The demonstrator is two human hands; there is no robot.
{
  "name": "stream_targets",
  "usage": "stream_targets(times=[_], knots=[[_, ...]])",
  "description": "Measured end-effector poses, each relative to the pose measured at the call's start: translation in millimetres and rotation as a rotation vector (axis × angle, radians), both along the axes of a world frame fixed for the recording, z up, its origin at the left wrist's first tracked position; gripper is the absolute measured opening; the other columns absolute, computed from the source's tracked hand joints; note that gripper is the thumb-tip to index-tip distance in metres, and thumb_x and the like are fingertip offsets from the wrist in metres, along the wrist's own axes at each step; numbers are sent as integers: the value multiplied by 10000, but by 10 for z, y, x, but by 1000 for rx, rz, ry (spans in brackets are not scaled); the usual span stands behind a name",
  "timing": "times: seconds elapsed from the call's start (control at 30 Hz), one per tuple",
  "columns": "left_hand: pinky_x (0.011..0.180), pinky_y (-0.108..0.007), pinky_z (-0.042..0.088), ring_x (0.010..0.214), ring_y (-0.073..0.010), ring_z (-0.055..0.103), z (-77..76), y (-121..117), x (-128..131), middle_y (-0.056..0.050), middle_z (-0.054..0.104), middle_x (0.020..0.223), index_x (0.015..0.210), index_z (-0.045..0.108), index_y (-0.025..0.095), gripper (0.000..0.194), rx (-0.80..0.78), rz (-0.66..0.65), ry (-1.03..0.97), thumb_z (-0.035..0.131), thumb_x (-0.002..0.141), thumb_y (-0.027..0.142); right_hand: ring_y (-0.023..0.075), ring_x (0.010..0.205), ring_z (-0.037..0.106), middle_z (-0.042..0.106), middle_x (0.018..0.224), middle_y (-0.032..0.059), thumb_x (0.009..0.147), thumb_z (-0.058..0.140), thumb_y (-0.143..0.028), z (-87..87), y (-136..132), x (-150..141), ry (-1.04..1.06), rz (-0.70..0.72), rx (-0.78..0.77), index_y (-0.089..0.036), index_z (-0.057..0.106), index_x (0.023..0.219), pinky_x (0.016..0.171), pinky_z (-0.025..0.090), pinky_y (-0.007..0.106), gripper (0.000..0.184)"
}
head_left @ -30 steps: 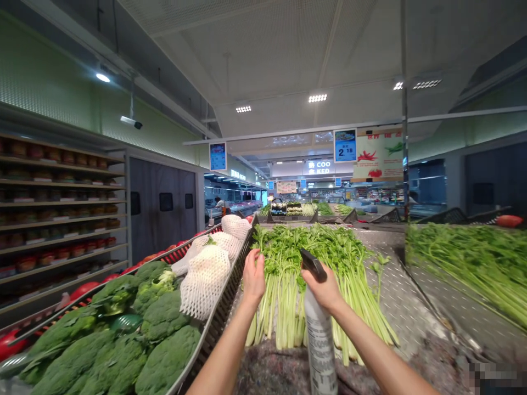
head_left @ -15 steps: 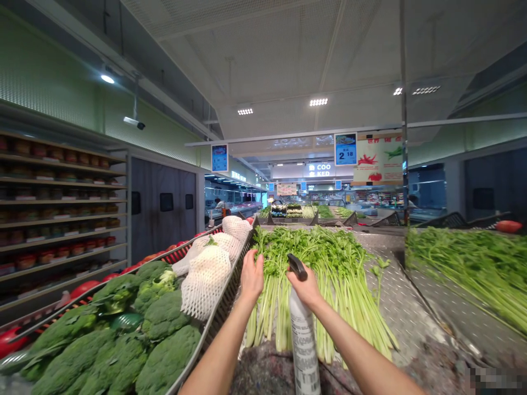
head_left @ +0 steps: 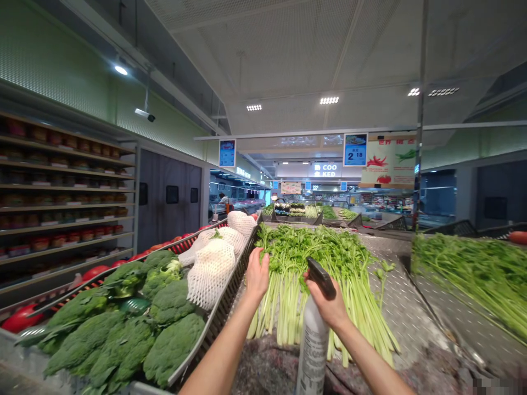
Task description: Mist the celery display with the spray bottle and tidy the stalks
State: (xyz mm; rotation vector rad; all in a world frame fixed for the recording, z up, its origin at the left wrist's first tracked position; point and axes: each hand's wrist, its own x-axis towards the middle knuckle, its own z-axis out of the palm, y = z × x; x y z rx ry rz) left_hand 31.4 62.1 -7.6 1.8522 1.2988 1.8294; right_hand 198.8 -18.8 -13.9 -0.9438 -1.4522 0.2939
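Note:
My right hand is wrapped round the neck of a white spray bottle with a black trigger head. The bottle stands nearly upright in front of the celery, its printed label towards me and its base out of frame. Over the left edge of the celery is my left hand, fingers extended and thumb apart, holding nothing. Whether its fingertips touch the leaves I cannot tell. The celery lies in a wide bunch, leaves away from me and pale stalks towards me.
Left of my arm a black crate holds broccoli and net-wrapped white vegetables. Red tomatoes lie beyond it. A mirror borders the metal display on the right. A grey cloth lies at the front.
My right hand and the spray bottle's head have moved right, and the bottle now leans slightly. My left hand is a little further right. The whole view has shifted slightly.

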Motion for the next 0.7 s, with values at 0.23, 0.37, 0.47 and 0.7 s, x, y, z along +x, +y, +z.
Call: stream_targets(times=[0.23, 0.37, 0.47, 0.7], knots=[[912, -395, 330, 1079, -215, 434, -20, -9, 32, -129, 486, 1121, 1042, 464, 133, 361, 8, -11, -3, 319, 798, 356, 195, 754, 590, 635, 827, 53, 654, 536, -295, 94, 69, 217, 43, -124, 40, -154, 587, 848, 698, 446, 302, 245], [909, -394, 335, 1074, -214, 441, -20, -17, 33, -130, 497, 1108, 1040, 469, 133, 364, 17, -13, -4, 325, 796, 362, 196, 761, 589, 635, 825, 54, 659, 532, -301, 71, 43, 277, 23, -165, 37, -156, 590, 834, 711, 441, 300, 235], [907, -391, 339, 1067, -210, 447, -8, -23, 32, -120, 503, 1104, 1035, 475, 143, 352, 28, -15, 0, 331, 795, 357, 203, 735, 591, 641, 806, 57, 645, 536, -310, 58, 32, 340, 11, -218, -14, -155, 606, 803, 690, 442, 307, 232], [896, -360, 354, 1077, -199, 442, 10, -17, 80, -115, 493, 1125, 1039, 479, 147, 357, 39, -24, 12, 328, 796, 361, 202, 723, 588, 642, 790, 61, 632, 537, -334, 60, 20, 509, 56, -259, -45, -142, 610, 795, 685, 437, 305, 261]])
